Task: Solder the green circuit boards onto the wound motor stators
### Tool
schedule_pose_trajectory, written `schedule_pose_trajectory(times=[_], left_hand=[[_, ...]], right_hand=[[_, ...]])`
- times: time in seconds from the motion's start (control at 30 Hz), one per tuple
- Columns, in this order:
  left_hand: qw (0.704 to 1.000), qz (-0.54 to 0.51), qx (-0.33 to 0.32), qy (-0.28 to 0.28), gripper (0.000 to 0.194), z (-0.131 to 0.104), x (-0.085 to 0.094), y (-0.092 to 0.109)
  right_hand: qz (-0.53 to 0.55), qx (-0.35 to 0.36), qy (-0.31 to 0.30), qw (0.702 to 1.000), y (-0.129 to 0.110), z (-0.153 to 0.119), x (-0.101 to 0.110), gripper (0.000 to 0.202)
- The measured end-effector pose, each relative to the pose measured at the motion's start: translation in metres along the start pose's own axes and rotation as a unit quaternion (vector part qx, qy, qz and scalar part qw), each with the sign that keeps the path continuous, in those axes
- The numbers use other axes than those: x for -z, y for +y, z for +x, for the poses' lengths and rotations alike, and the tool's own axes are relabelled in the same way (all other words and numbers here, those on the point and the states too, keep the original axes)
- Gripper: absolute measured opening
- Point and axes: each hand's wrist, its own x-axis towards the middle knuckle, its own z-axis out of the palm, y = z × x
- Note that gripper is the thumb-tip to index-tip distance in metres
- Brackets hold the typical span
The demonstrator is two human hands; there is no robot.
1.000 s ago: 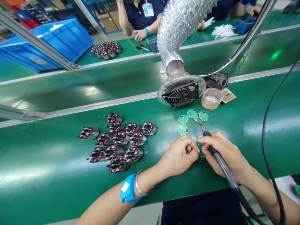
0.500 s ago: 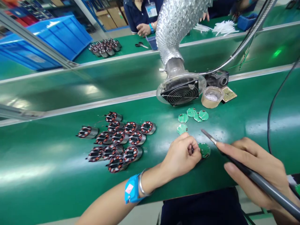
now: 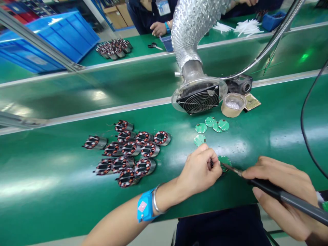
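My right hand (image 3: 287, 194) is closed around a soldering iron (image 3: 271, 189). Its tip touches, or almost touches, a round green circuit board (image 3: 224, 161). Pinched at the left edge of that board is my left hand (image 3: 201, 167); a bit of something dark shows between the fingers, but most of it is hidden. What lies under the board is mostly out of sight. Several loose round green circuit boards (image 3: 201, 128) lie just beyond my left hand. To its left stands a group of motor stators (image 3: 130, 149) with copper windings and metal cases.
A fume extractor with a fan grille (image 3: 201, 100) hangs over the bench. Beside it are a round tub (image 3: 233, 105) and a small square tray (image 3: 251, 102). A black cable (image 3: 304, 126) runs down the right. Across the divider, a co-worker's hand (image 3: 159, 28) rests near scissors (image 3: 155, 46).
The soldering iron's tip has come down and toward me, from above the bench onto the circuit board at my left fingers. My left hand has barely moved.
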Motion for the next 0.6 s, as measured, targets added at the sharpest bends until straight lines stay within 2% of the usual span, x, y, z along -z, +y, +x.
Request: schedule_pose_trajectory(times=[0.23, 0.4, 0.6], left_hand=[[1.000, 0.017, -0.009, 0.006, 0.010, 0.0002, -0.0005, 0.0014], [1.000, 0.020, -0.010, 0.009, 0.009, -0.0004, -0.0010, 0.0004], [1.000, 0.017, -0.016, 0.013, 0.009, -0.0013, -0.0017, -0.0001]], right_hand=[[-0.007, 0.012, -0.031, 0.999, -0.0049, 0.0058, 0.0034, 0.023], [-0.001, 0.010, -0.035, 0.999, 0.0003, 0.0049, 0.0037, 0.023], [0.024, 0.016, 0.024, 0.999, -0.0007, 0.0009, 0.0081, 0.025]])
